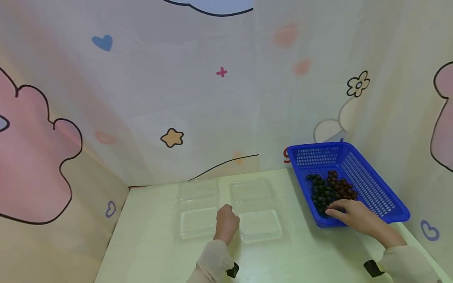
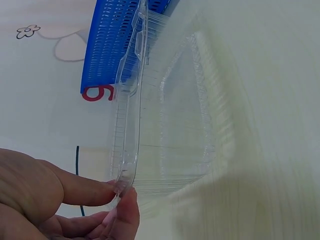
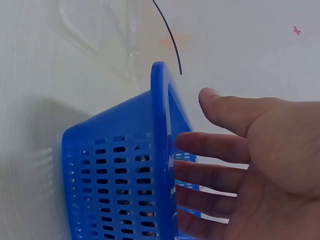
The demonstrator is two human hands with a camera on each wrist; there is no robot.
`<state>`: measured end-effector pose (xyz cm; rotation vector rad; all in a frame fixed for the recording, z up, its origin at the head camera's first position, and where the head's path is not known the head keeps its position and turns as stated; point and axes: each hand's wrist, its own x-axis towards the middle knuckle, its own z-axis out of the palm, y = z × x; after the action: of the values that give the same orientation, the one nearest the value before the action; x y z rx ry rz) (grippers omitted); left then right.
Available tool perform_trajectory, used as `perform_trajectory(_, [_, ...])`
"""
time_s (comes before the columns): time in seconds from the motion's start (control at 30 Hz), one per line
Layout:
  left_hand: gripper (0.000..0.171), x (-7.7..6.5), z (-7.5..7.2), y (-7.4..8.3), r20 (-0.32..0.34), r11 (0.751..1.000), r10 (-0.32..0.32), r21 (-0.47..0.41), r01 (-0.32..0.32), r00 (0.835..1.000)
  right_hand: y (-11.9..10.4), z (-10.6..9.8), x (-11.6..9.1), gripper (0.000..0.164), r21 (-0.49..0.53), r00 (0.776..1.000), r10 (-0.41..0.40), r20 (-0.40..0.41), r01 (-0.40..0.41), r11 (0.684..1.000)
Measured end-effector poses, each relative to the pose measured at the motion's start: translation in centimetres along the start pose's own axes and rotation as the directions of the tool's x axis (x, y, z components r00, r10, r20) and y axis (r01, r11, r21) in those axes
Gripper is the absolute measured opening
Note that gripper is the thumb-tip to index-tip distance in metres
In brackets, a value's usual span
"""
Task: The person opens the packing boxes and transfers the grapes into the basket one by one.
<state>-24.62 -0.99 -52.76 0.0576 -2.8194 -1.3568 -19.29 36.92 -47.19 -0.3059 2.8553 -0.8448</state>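
My left hand pinches the edge of a clear plastic clamshell box between thumb and fingers. In the head view this box lies open on the table, to the right of that hand. A second clear clamshell box lies open on the left. My right hand reaches over the near rim of a blue plastic basket, its fingers extended and spread in the right wrist view, holding nothing visible. Dark green grapes and reddish grapes lie inside the basket, close to its fingertips.
The pale table meets a patterned curtain at the back and sides. The basket stands at the table's right side, its raised walls around the grapes.
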Motion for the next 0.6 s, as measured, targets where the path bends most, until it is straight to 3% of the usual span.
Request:
perform_trajectory(0.3, [0.038,1.0,0.3,0.2,-0.024,1.000,-0.001,0.025,0.001,1.000,-1.3,0.1,-0.8,0.049,0.015,1.000,-0.021,-0.013,0.021,1.000])
perform_trajectory(0.6, [0.014,2.1,0.7,-0.1,-0.047,1.000,0.003,0.029,-0.001,0.999,-2.3,0.5,-1.3,0.048,0.010,0.998,-0.050,-0.023,0.050,0.999])
